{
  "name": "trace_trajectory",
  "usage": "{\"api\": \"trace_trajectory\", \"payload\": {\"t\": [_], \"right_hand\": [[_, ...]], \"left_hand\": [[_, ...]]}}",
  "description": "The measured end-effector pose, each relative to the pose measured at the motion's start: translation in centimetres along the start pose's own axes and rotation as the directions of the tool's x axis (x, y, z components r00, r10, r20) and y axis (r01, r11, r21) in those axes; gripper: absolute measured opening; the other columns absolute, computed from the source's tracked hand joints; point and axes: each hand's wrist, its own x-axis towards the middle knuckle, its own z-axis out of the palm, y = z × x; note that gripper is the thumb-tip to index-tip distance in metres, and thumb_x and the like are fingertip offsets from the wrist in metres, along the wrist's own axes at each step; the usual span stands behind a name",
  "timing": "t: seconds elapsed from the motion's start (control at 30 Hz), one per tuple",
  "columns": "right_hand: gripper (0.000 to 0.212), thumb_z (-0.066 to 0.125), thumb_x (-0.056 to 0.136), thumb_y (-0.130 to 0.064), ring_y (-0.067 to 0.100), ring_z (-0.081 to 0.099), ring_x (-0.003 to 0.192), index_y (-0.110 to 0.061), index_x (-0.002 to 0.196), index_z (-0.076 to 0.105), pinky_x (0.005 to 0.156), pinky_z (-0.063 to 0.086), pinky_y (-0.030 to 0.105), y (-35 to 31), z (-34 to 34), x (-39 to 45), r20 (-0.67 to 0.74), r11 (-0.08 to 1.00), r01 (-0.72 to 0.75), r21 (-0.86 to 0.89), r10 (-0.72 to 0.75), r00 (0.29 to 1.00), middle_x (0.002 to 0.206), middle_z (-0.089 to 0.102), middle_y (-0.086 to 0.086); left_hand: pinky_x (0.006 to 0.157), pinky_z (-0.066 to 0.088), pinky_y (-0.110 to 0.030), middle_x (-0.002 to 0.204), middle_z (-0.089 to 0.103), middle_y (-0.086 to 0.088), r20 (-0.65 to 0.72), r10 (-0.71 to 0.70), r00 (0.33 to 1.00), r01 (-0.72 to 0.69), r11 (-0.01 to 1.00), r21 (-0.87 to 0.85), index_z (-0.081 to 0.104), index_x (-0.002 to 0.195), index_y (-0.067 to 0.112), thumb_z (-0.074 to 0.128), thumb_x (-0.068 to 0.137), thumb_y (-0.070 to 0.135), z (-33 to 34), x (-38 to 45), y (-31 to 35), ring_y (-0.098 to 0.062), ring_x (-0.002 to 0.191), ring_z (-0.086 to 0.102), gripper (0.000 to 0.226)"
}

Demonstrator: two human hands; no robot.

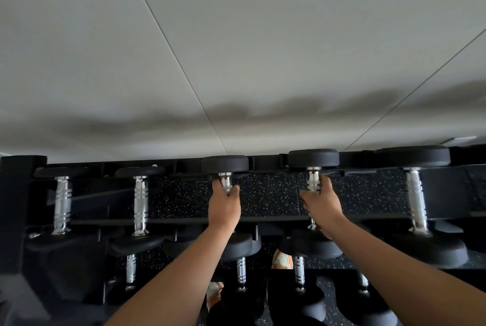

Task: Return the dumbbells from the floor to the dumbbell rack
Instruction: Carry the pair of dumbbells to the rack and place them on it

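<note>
A black dumbbell rack (21,194) runs across the lower half of the head view, against a pale wall. On its top tier my left hand (224,203) grips the chrome handle of a black dumbbell (224,164) near the middle. My right hand (319,201) grips the handle of the neighbouring dumbbell (313,158) just to the right. Both dumbbells lie with their far heads at the back rail of the rack; my forearms hide most of their near heads.
Two dumbbells (61,202) (140,202) sit on the top tier to the left and a larger one (416,199) to the right. Several more dumbbells (241,270) fill the lower tier. Speckled black rubber floor (268,194) shows through the rack.
</note>
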Motion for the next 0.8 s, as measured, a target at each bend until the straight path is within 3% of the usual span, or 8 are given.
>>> {"api": "trace_trajectory", "payload": {"t": [0.23,0.3,0.57,0.73,0.8], "right_hand": [[0.062,0.058,0.093,-0.023,0.015,0.052,0.051,-0.03,0.145,0.024,0.045,0.047,0.031,0.1,-0.2,-0.4,0.01,0.996,0.042,-0.079,-0.041,0.999,0.066,0.06,0.002],[0.06,0.058,0.093,-0.022,0.017,0.055,0.054,-0.028,0.144,0.026,0.048,0.05,0.034,0.1,-0.2,-0.4,0.014,0.995,0.042,-0.091,-0.041,0.999,0.068,0.062,0.004],[0.064,0.057,0.095,-0.026,0.019,0.065,0.066,-0.026,0.146,0.02,0.047,0.046,0.028,0.0,-0.2,-1.0,0.01,0.976,0.069,-0.206,-0.068,0.998,0.102,0.065,0.008],[0.066,0.059,0.094,-0.027,0.013,0.059,0.065,-0.021,0.146,0.018,0.043,0.041,0.024,0.0,0.0,-1.6,0.015,0.962,0.09,-0.259,-0.089,0.996,0.087,0.055,-0.001],[0.067,0.059,0.094,-0.029,0.012,0.057,0.066,-0.018,0.146,0.019,0.044,0.041,0.024,-0.1,0.0,-1.7,0.015,0.955,0.089,-0.284,-0.088,0.996,0.091,0.056,0.001]], "left_hand": [[0.058,0.053,-0.04,0.074,0.062,-0.006,-0.04,0.05,0.998,-0.049,0.998,0.038,0.043,0.114,0.013,0.052,0.097,0.03,0.3,-0.3,-0.1,-0.029,0.066,0.064,0.026],[0.055,0.049,-0.036,0.074,0.061,-0.005,-0.043,0.056,0.997,-0.054,0.998,0.039,0.043,0.115,0.012,0.051,0.097,0.031,0.3,-0.4,-0.2,-0.027,0.063,0.062,0.028],[0.05,0.045,-0.031,0.074,0.063,-0.005,-0.038,0.054,0.998,-0.052,0.998,0.032,0.045,0.112,0.017,0.054,0.095,0.035,0.0,-0.7,-0.5,-0.022,0.061,0.062,0.026],[0.051,0.038,-0.025,0.078,0.063,0.002,-0.08,0.066,0.995,-0.066,0.998,0.003,0.051,0.115,0.015,0.059,0.093,0.033,-0.2,-1.4,-0.4,-0.013,0.066,0.06,0.03],[0.052,0.039,-0.024,0.079,0.063,0.002,-0.09,0.081,0.993,-0.081,0.997,0.003,0.054,0.114,0.011,0.06,0.092,0.032,-0.4,-1.6,-0.3,-0.011,0.067,0.06,0.031]]}}
